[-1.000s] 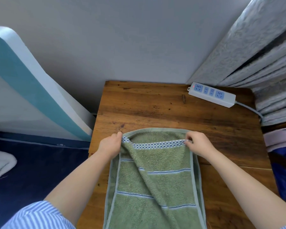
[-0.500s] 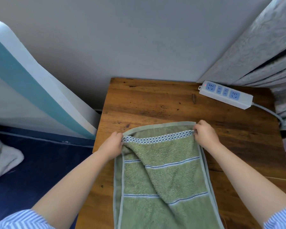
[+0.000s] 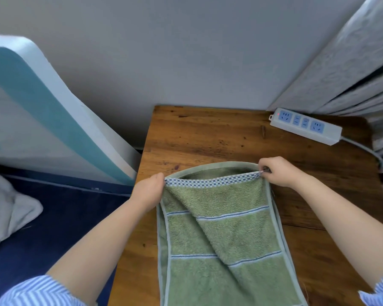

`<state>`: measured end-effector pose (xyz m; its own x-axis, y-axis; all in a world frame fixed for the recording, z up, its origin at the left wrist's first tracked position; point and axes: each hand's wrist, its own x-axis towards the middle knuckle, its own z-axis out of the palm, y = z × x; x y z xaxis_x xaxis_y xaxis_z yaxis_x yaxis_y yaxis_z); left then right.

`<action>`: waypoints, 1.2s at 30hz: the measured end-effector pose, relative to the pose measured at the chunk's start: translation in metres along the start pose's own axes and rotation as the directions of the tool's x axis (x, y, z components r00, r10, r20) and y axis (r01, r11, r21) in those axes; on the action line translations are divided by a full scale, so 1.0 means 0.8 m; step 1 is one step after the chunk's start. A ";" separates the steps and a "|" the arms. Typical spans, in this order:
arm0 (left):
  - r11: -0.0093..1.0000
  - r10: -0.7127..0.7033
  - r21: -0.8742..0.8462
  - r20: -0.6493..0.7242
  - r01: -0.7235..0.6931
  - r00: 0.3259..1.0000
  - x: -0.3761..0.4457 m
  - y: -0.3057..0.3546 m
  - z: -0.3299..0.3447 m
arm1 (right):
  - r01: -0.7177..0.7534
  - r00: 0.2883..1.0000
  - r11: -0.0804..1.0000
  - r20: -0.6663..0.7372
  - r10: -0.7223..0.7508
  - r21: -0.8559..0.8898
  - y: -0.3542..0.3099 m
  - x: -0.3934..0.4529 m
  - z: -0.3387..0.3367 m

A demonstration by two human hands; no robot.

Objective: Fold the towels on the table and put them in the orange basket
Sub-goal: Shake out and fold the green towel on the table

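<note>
Here is the green towel (image 3: 219,235), lying lengthwise on the wooden table (image 3: 208,138) and running off the near edge of view, its upper layer drawn up with a diagonal crease across the pale blue stripes. The left hand (image 3: 149,191) grips the left corner of the checkered blue-and-white band, fingers curled around the cloth. The right hand (image 3: 279,171) pinches the right corner of that same band between thumb and fingertips, so the band is pulled taut between the two hands, just short of the towel's far hem. Behind, a white power strip (image 3: 305,125) with blue sockets sits near the table's far right corner, well apart from the towel. Grey curtains (image 3: 352,69) hang at the right.
</note>
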<state>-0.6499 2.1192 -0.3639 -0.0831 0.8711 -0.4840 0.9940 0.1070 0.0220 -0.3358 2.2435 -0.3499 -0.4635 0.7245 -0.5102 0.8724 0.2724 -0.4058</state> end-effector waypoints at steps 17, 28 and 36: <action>0.929 0.299 0.304 -0.285 -0.210 0.911 -0.143 -0.015 -0.091 | 0.002 0.935 0.996 -0.352 -0.034 -0.090 -0.060 -0.229 -0.053; 0.923 -0.132 -0.306 -0.822 -0.234 0.553 -0.246 0.031 -0.222 | 0.003 0.255 0.987 -0.954 -0.158 -0.162 -0.151 -0.356 -0.104; 0.992 0.069 -0.030 -0.695 -0.124 0.716 -0.280 0.020 -0.206 | -0.210 0.605 0.970 -0.795 0.029 -0.125 -0.152 -0.389 -0.096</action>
<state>-0.6271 2.0049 -0.1106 -0.0401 0.9641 0.2626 0.9941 0.0120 0.1079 -0.2854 2.0335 -0.0834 -0.1321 0.9501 0.2827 0.9627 0.1909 -0.1919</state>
